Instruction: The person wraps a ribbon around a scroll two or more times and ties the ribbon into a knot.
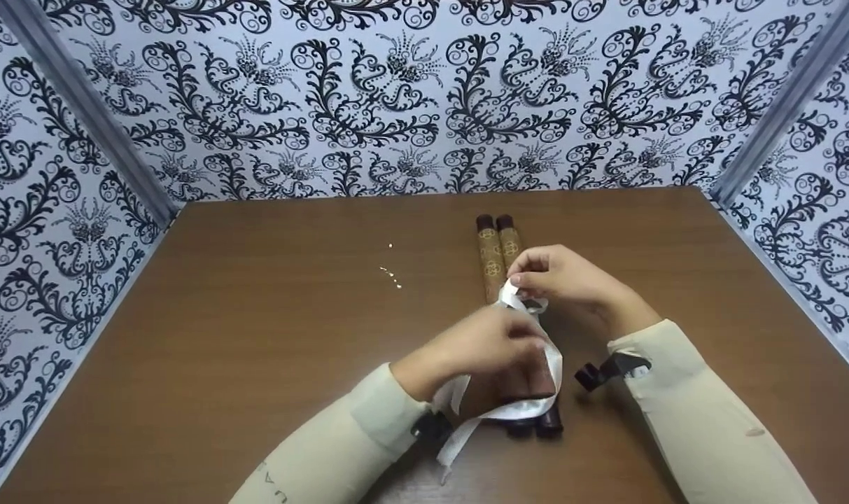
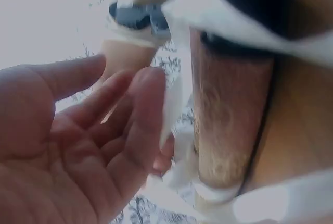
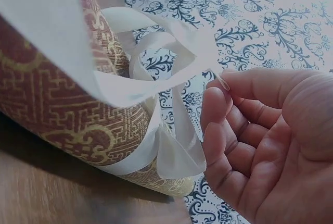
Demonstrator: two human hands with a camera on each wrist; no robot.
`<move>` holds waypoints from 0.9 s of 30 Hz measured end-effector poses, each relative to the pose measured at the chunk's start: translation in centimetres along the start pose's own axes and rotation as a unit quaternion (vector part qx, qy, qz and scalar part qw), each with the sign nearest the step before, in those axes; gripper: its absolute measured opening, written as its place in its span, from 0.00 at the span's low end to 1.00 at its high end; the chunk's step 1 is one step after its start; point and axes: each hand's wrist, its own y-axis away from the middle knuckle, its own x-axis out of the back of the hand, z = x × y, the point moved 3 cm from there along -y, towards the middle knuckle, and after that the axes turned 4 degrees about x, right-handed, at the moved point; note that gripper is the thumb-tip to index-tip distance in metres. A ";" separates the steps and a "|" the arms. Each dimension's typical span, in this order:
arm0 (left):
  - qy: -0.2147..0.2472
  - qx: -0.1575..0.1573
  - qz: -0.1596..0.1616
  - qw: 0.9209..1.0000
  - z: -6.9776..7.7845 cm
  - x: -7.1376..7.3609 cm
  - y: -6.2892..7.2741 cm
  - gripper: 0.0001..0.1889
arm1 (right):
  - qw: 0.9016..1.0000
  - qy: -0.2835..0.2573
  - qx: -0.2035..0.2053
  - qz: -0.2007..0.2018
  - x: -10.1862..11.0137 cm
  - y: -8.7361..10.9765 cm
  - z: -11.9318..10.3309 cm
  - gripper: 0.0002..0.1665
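Observation:
Two rolled scrolls [image 1: 492,260] with gold patterns and dark end knobs lie side by side on the table. A white ribbon [image 1: 554,367] is looped round their middle, its long tail trailing over the near ends. My right hand [image 1: 571,280] pinches part of the ribbon between thumb and forefinger; in the right wrist view a thin strand shows at the fingertips [image 3: 221,81]. My left hand [image 1: 476,346], blurred, hovers over the near half of the scrolls. Seen from the left wrist, its thumb and loosely bent fingers [image 2: 148,99] stand apart with nothing between them, beside the ribbon [image 2: 218,13].
The brown wooden table [image 1: 291,315] has small white specks [image 1: 390,278] left of the scrolls. Patterned black-and-white walls [image 1: 368,91] enclose its back and sides. A dark wrist camera [image 1: 592,376] sticks out from the right sleeve; another [image 1: 431,425] sits at the left cuff.

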 end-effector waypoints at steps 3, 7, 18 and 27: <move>0.035 0.027 0.081 0.996 -1.2 1.2 -0.5 0.08 | 1.000 0.008 0.010 0.000 0.0 0.1 -0.2 0.10; 0.104 0.053 0.183 0.976 -2.8 2.3 -1.1 0.05 | 1.000 0.001 0.018 -0.004 -0.1 0.1 -0.4 0.10; 0.214 0.062 0.216 0.951 -5.2 2.2 -2.0 0.14 | 1.000 -0.009 0.021 -0.017 -0.7 0.3 -1.5 0.09; 0.196 0.043 0.207 0.958 -5.7 1.7 -2.2 0.07 | 0.999 -0.026 0.031 -0.009 -1.0 0.8 -2.2 0.11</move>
